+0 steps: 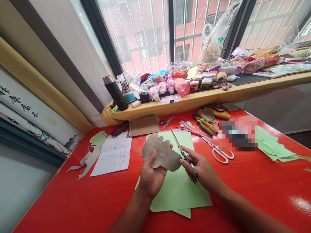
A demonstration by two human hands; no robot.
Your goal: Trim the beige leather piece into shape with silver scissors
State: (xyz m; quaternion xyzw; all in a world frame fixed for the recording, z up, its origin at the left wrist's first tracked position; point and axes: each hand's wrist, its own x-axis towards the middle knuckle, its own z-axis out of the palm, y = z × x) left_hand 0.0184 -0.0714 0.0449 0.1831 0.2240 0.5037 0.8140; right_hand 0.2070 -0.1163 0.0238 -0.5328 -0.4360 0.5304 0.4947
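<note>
My left hand grips a grey-brown piece of leather with a scalloped upper edge, thumb on top and fingers beneath. In my right hand is a pair of metal scissors, blades pointing up and away, close beside the leather's right end. The blades look nearly closed and apart from the leather. Below both hands lie light green paper sheets on the red table.
White-handled scissors, pliers and green paper scraps lie to the right. A drawn paper sheet and leather offcuts lie left. Brown card pieces sit behind. The windowsill holds a black flask and several jars.
</note>
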